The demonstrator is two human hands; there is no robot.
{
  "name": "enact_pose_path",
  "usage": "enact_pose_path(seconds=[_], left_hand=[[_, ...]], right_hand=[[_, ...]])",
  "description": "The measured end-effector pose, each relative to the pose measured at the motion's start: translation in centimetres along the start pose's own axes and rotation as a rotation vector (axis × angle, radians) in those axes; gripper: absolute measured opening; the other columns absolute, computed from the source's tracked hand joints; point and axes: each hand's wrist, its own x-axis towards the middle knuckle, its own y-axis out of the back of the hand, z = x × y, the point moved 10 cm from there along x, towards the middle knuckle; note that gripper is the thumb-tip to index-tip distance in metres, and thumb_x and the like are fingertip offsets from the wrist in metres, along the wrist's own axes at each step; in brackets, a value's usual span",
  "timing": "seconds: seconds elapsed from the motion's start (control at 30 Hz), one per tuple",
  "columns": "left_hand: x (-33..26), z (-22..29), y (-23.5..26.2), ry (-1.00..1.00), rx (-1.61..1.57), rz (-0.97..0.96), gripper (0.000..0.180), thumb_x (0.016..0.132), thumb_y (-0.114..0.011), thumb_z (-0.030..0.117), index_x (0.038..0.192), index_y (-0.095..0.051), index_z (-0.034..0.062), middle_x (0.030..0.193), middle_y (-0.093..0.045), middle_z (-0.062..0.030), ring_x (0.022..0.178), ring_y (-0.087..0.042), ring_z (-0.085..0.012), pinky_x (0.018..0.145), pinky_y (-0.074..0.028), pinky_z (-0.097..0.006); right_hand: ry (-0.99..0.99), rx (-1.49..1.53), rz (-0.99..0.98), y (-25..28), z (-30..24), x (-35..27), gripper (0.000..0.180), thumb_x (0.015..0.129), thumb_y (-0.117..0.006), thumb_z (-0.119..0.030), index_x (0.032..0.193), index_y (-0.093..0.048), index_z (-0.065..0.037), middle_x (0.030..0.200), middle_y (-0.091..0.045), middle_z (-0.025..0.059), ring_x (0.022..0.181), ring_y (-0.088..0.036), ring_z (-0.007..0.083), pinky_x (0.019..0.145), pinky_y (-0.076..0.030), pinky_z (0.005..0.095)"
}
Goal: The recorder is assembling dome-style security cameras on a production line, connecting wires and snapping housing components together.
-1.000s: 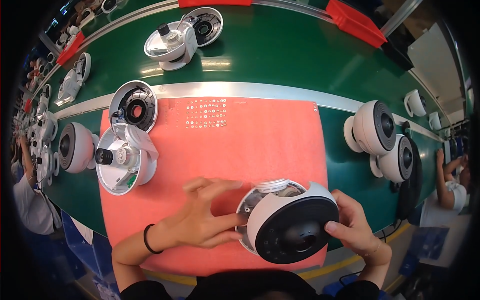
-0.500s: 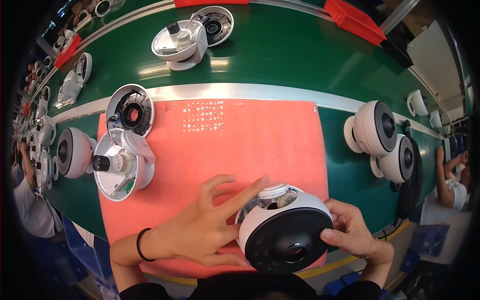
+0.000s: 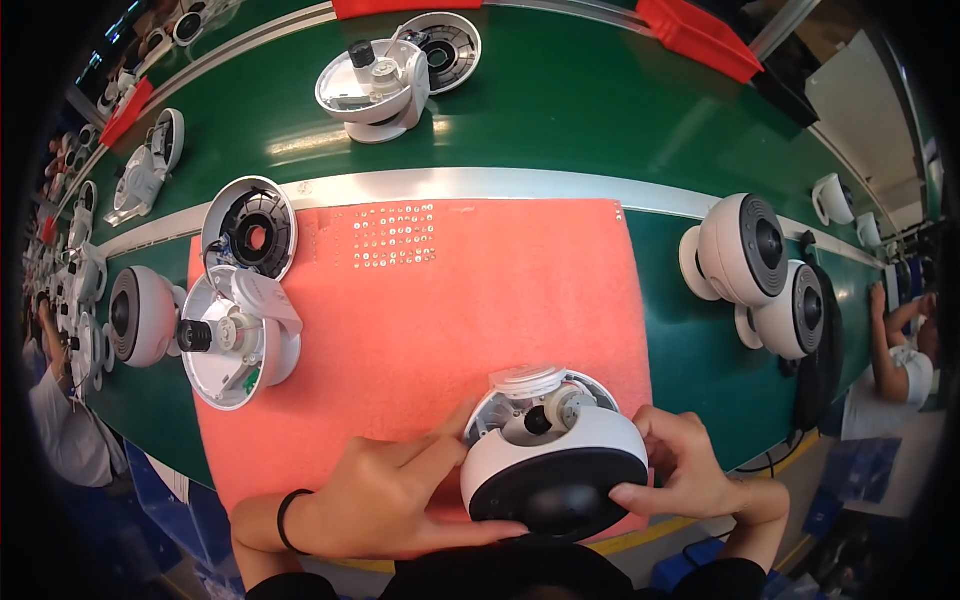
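Note:
A white dome camera housing (image 3: 555,460) with a black front ring rests on the near edge of the orange mat (image 3: 450,320), its open back showing grey inner parts. My left hand (image 3: 400,495) presses flat against its left side, thumb under the black ring. My right hand (image 3: 690,470) grips its right side, fingers curled round the rim. A black band circles my left wrist.
An open white camera base (image 3: 235,340) and a round ring part (image 3: 250,228) lie at the mat's left edge. Two assembled dome cameras (image 3: 765,270) stand right on the green belt. More open units (image 3: 385,75) and red bins (image 3: 700,35) sit farther back. Other people work at both sides.
The housing has been turned and tipped so its open back faces up. My left hand has slid down along its left side; both hands stay on it.

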Motion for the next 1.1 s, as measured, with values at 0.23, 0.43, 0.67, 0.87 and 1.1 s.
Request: enact_pose_path(seconds=[0.23, 0.43, 0.67, 0.87, 1.1], left_hand=[[0.6, -0.6, 0.0, 0.055, 0.149, -0.099, 0.051, 0.067, -0.072, 0.045, 0.069, -0.054, -0.0025, 0.044, -0.047, -0.0073, 0.037, -0.051, -0.0216, 0.037, -0.042, -0.030], [1.6, -0.2, 0.0, 0.072, 0.273, -0.170, 0.053, 0.068, -0.069, 0.049, 0.063, -0.053, -0.0011, 0.040, -0.043, -0.0077, 0.034, -0.048, -0.0239, 0.035, -0.041, -0.031], [1.7, -0.4, -0.5, 0.088, 0.321, -0.222, 0.051, 0.069, -0.068, 0.048, 0.066, -0.055, -0.0015, 0.041, -0.045, -0.0088, 0.035, -0.049, -0.0248, 0.036, -0.040, -0.032], [1.7, -0.9, -0.3, 0.189, 0.303, -0.257, 0.048, 0.064, -0.073, 0.043, 0.062, -0.052, -0.0007, 0.049, -0.053, -0.0103, 0.043, -0.055, -0.0270, 0.042, -0.043, -0.033], [1.6, -0.6, -0.1, 0.124, 0.325, -0.228, 0.049, 0.070, -0.067, 0.045, 0.071, -0.058, -0.0028, 0.043, -0.047, -0.0110, 0.037, -0.051, -0.0270, 0.038, -0.041, -0.034]], right_hand=[[0.180, -0.666, 0.087, 1.0, -3.3, 2.3, 0.028, 0.078, -0.062, -0.022, 0.063, -0.053, -0.001, 0.050, -0.051, 0.0106, 0.041, -0.052, 0.0234, 0.040, -0.039, 0.0314], [0.332, -0.954, 0.047, 0.8, -3.4, 2.8, 0.035, 0.082, -0.055, -0.031, 0.063, -0.050, -0.003, 0.049, -0.050, 0.0113, 0.041, -0.049, 0.0294, 0.039, -0.037, 0.0359], [0.261, -1.128, 0.016, 0.6, -2.7, 2.3, 0.031, 0.079, -0.058, -0.031, 0.066, -0.052, -0.004, 0.057, -0.054, 0.0096, 0.046, -0.052, 0.0257, 0.041, -0.039, 0.0336], [0.831, -0.975, 0.200, -3.2, -9.7, -0.8, 0.040, 0.061, -0.074, -0.026, 0.093, -0.064, -0.004, 0.087, -0.057, 0.0079, 0.074, -0.055, 0.0205, 0.059, -0.044, 0.0300], [0.831, -0.835, -0.092, -5.7, -8.4, -0.5, 0.024, 0.066, -0.067, -0.009, 0.088, -0.060, -0.003, 0.101, -0.057, 0.0157, 0.087, -0.057, 0.0283, 0.067, -0.047, 0.0341]])
